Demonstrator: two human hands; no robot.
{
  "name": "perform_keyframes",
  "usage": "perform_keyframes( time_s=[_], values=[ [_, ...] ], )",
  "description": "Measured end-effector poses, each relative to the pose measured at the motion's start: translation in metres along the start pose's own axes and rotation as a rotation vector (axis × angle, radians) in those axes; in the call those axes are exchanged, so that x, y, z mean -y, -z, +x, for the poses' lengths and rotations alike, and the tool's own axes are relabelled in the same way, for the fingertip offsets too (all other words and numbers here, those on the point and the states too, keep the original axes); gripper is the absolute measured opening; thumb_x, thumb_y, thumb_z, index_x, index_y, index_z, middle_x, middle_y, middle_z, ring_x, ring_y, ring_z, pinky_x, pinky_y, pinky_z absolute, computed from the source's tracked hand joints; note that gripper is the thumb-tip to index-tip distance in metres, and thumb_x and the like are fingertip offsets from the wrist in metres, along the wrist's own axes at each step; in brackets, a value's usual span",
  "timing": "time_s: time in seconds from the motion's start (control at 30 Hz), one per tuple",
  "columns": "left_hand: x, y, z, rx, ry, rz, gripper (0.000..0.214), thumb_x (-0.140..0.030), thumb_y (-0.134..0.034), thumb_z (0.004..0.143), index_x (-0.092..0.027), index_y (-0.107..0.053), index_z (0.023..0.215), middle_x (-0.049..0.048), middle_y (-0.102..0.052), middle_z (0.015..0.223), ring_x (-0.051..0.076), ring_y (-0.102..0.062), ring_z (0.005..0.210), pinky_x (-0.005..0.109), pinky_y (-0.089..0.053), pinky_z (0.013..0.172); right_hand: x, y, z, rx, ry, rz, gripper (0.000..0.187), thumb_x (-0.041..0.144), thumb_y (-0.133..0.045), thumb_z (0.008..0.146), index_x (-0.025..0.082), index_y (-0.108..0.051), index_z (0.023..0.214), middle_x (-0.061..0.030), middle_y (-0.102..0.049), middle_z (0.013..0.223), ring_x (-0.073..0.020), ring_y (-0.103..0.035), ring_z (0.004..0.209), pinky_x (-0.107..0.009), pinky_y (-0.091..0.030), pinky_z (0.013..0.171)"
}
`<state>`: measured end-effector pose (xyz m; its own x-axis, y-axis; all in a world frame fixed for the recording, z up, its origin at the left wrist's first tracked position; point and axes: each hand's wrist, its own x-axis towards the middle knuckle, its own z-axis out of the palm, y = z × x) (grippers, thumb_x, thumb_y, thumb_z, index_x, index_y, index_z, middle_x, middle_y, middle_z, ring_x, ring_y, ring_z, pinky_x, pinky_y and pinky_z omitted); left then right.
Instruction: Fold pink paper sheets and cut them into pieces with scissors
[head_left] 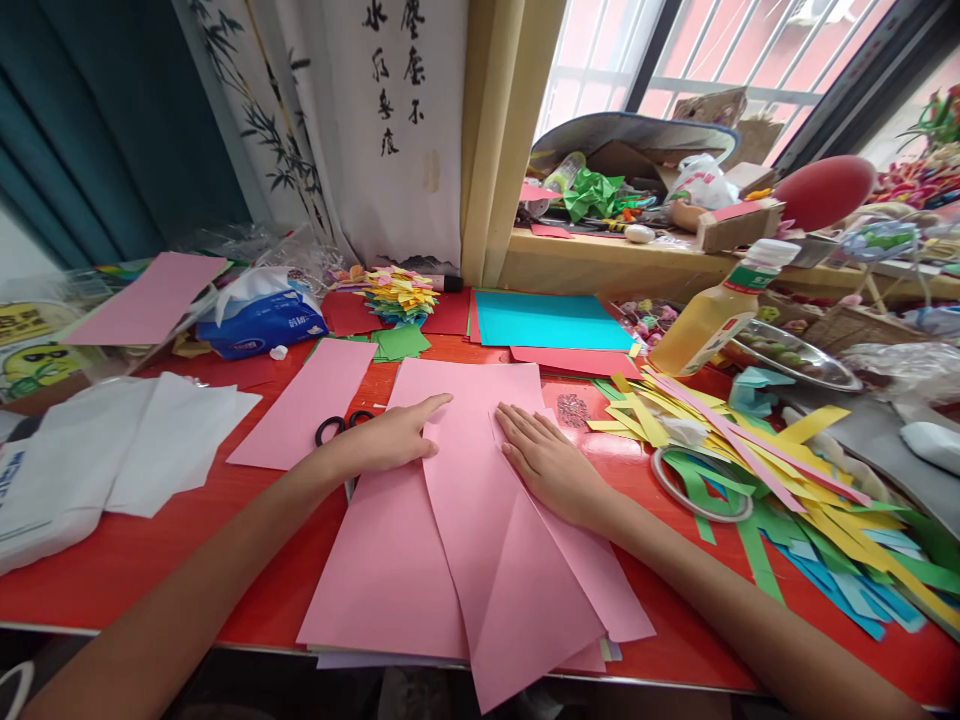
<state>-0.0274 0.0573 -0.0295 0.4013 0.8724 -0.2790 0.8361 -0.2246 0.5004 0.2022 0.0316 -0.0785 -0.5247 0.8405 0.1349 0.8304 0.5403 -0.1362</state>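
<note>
A large pink paper sheet point(450, 520) lies folded into overlapping flaps on the red table point(112, 570) in front of me. My left hand point(394, 437) rests on its upper left part, index finger stretched out along a fold and the other fingers curled. My right hand point(547, 462) lies flat with fingers extended, pressing the folded flap at the upper right. Neither hand holds anything. Black-handled scissors point(339, 427) lie partly hidden behind my left wrist.
Another pink sheet point(307, 405) and white papers point(127, 450) lie to the left. A heap of coloured paper strips point(795, 480), a tape ring point(701, 485) and a yellow bottle point(712, 320) sit to the right. A teal sheet point(551, 320) and a tissue pack point(259, 320) lie behind.
</note>
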Motion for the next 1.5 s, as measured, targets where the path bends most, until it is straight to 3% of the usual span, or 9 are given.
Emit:
perform_keyframes(
  time_s=[0.13,0.3,0.4,0.53,0.7,0.9,1.27,1.5],
  values=[
    [0.002,-0.001,0.001,-0.046,0.013,-0.041,0.068,-0.029,-0.048,0.069,-0.026,-0.030,0.135,0.0009,-0.055,0.073,0.016,-0.052,0.066,0.022,-0.033,0.054,0.002,0.002,0.001,-0.015,-0.013,-0.024,0.052,0.034,-0.016,0.092,0.012,-0.028,0.138,-0.0076,-0.028,0.142,-0.0178,-0.023,0.132,-0.042,-0.021,0.108],
    [0.001,-0.008,0.009,-0.380,0.028,-0.108,0.049,-0.029,-0.040,0.077,-0.023,-0.039,0.125,-0.0028,-0.047,0.065,0.014,-0.048,0.064,0.023,-0.032,0.057,0.009,0.015,0.000,-0.124,-0.022,-0.119,0.052,0.034,-0.022,0.091,0.007,-0.034,0.135,-0.0109,-0.032,0.140,-0.0201,-0.024,0.131,-0.041,-0.013,0.111],
    [0.001,-0.010,0.012,-0.466,0.051,-0.122,0.045,-0.028,-0.039,0.078,-0.020,-0.039,0.123,-0.0025,-0.047,0.065,0.014,-0.049,0.066,0.024,-0.033,0.059,0.011,0.017,-0.001,-0.095,-0.022,-0.083,0.055,0.039,-0.024,0.091,0.008,-0.032,0.136,-0.0101,-0.031,0.141,-0.0201,-0.024,0.131,-0.040,-0.015,0.111],
    [0.004,-0.010,0.014,-0.354,0.109,-0.114,0.060,-0.034,-0.046,0.074,-0.018,-0.031,0.129,-0.0003,-0.052,0.072,0.015,-0.051,0.066,0.023,-0.032,0.055,0.003,0.007,0.001,-0.012,-0.023,0.009,0.060,0.047,-0.024,0.089,0.010,-0.029,0.137,-0.0110,-0.028,0.142,-0.0209,-0.024,0.132,-0.041,-0.022,0.108],
    [0.007,-0.009,0.012,-0.182,0.100,-0.086,0.078,-0.035,-0.047,0.072,-0.014,-0.011,0.138,-0.0016,-0.050,0.065,0.015,-0.048,0.057,0.023,-0.028,0.047,-0.007,-0.001,0.005,-0.003,-0.023,0.020,0.055,0.041,-0.016,0.092,0.013,-0.027,0.138,-0.0083,-0.025,0.144,-0.0181,-0.020,0.133,-0.041,-0.021,0.108],
    [0.005,-0.009,0.007,-0.132,0.049,0.001,0.078,-0.035,-0.044,0.073,-0.016,-0.007,0.139,-0.0020,-0.050,0.063,0.013,-0.047,0.054,0.022,-0.028,0.047,-0.008,-0.002,0.005,-0.002,0.029,-0.022,0.050,0.034,-0.015,0.093,0.016,-0.026,0.138,-0.0058,-0.026,0.144,-0.0161,-0.016,0.134,-0.040,-0.022,0.107],
    [0.002,0.000,0.001,-0.026,0.004,0.001,0.080,-0.030,-0.045,0.073,-0.024,-0.004,0.141,-0.0028,-0.054,0.065,0.012,-0.049,0.059,0.021,-0.030,0.052,-0.009,-0.001,0.004,0.010,0.000,-0.027,0.050,0.036,-0.014,0.093,0.019,-0.026,0.139,-0.0050,-0.025,0.145,-0.0226,-0.014,0.134,-0.043,-0.022,0.107],
    [-0.002,0.006,-0.005,0.031,0.028,-0.009,0.085,-0.030,-0.047,0.070,-0.024,0.000,0.141,-0.0038,-0.053,0.064,0.013,-0.051,0.059,0.021,-0.030,0.051,-0.009,-0.002,0.004,0.003,-0.005,-0.040,0.050,0.036,-0.014,0.093,0.020,-0.025,0.139,-0.0046,-0.025,0.145,-0.0222,-0.015,0.134,-0.043,-0.021,0.107]
  ],
)
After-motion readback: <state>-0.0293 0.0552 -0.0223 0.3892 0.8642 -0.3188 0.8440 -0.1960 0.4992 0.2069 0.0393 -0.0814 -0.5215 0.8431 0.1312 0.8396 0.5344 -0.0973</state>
